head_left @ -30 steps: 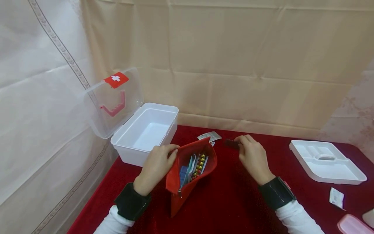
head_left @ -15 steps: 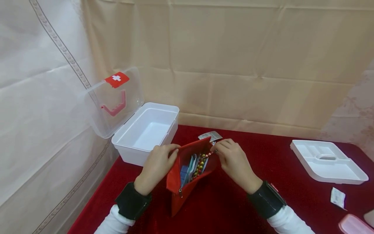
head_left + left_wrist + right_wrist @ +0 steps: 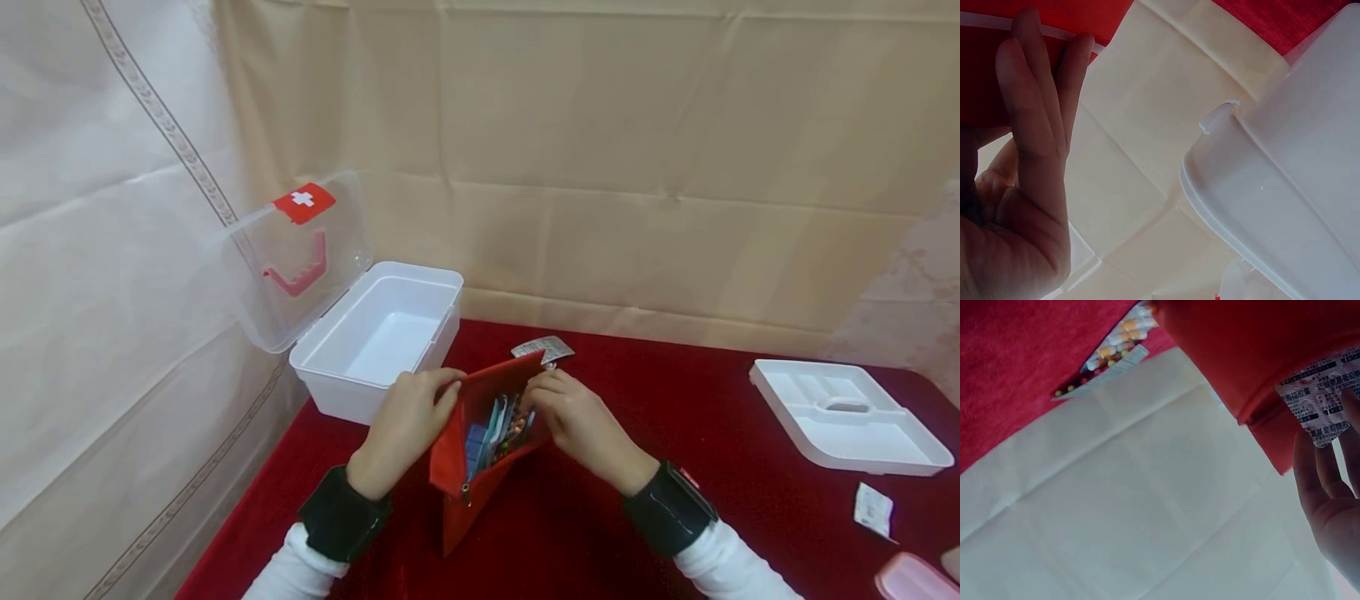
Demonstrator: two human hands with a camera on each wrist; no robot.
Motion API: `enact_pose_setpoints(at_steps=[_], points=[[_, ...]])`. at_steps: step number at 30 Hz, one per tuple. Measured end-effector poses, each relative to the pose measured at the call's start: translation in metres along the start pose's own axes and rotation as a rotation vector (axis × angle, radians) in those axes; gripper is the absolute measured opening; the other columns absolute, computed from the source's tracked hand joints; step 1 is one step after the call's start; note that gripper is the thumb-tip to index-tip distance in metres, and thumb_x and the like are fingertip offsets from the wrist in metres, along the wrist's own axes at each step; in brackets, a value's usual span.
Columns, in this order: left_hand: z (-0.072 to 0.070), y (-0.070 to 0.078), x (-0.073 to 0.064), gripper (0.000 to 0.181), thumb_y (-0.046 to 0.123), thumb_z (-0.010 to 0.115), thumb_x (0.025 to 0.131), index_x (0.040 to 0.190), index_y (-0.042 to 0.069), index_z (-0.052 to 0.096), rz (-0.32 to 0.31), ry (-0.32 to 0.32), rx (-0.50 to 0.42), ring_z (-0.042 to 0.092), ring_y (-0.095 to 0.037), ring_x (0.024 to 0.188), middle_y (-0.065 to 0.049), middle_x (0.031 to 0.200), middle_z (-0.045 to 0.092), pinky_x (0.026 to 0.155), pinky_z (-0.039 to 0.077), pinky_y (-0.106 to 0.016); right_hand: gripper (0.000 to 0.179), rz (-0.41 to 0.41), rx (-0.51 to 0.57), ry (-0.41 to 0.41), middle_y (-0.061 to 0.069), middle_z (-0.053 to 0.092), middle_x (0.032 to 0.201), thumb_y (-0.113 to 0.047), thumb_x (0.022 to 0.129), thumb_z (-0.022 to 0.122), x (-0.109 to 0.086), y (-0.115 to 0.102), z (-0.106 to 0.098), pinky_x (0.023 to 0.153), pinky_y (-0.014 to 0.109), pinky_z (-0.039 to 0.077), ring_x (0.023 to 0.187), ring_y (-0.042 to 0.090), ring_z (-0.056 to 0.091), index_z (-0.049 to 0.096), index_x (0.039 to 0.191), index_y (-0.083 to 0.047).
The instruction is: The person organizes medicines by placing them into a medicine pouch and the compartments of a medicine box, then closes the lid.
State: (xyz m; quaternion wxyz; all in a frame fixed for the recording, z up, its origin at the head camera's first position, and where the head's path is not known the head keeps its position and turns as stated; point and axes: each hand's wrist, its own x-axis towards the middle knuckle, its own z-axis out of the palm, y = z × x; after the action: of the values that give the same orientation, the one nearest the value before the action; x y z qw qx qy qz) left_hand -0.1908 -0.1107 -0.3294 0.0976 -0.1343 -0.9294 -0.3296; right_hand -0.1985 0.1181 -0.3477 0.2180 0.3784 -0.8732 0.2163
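Note:
My left hand (image 3: 408, 425) grips the rim of a red zip pouch (image 3: 480, 500), whose mouth stands wide. Inside the pouch are a blue item (image 3: 475, 446), some light-coloured packets and blister packs. My right hand (image 3: 581, 417) is at the pouch's right rim in the head view. The right wrist view shows it pinching a printed, foil-backed blister pack (image 3: 1322, 403), partly inside the pouch mouth. In the left wrist view the fingers (image 3: 1038, 94) lie along the red pouch fabric (image 3: 1104, 19).
A white first-aid box (image 3: 337, 383) with its clear lid (image 3: 300, 258) raised stands at the left. Behind the pouch lie blister packs (image 3: 551, 346) of capsules. At the right are a white compartment tray (image 3: 862, 450), a small white packet (image 3: 873, 510) and a pink container (image 3: 911, 579).
My right hand has moved left from beside the pouch to its mouth, bringing the blister pack into it. The left hand keeps its grip on the rim.

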Motion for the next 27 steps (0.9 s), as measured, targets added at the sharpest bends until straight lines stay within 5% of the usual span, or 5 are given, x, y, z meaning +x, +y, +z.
enact_pose_setpoints(at_steps=[12, 27], points=[[0.000, 0.000, -0.001, 0.026, 0.021, 0.063, 0.086, 0.110, 0.013, 0.066, -0.003, -0.007, 0.001, 0.064, -0.008, 0.064, -0.004, 0.089, 0.070, 0.058, 0.053, -0.020, 0.020, -0.014, 0.064, -0.070, -0.002, 0.067, 0.097, 0.002, 0.076, 0.069, 0.004, 0.015, 0.019, 0.086, 0.031, 0.051, 0.100, 0.014, 0.059, 0.069, 0.086, -0.015], [0.000, 0.000, 0.000, 0.025, 0.020, 0.062, 0.086, 0.109, 0.013, 0.066, 0.012, -0.002, 0.003, 0.062, -0.007, 0.063, -0.004, 0.088, 0.069, 0.057, 0.052, -0.019, 0.018, -0.147, -0.188, -0.016, -0.002, 0.062, 0.087, -0.009, 0.071, 0.076, 0.006, 0.019, 0.023, 0.074, 0.028, 0.050, 0.085, 0.013, 0.053, 0.075, 0.086, -0.018]])
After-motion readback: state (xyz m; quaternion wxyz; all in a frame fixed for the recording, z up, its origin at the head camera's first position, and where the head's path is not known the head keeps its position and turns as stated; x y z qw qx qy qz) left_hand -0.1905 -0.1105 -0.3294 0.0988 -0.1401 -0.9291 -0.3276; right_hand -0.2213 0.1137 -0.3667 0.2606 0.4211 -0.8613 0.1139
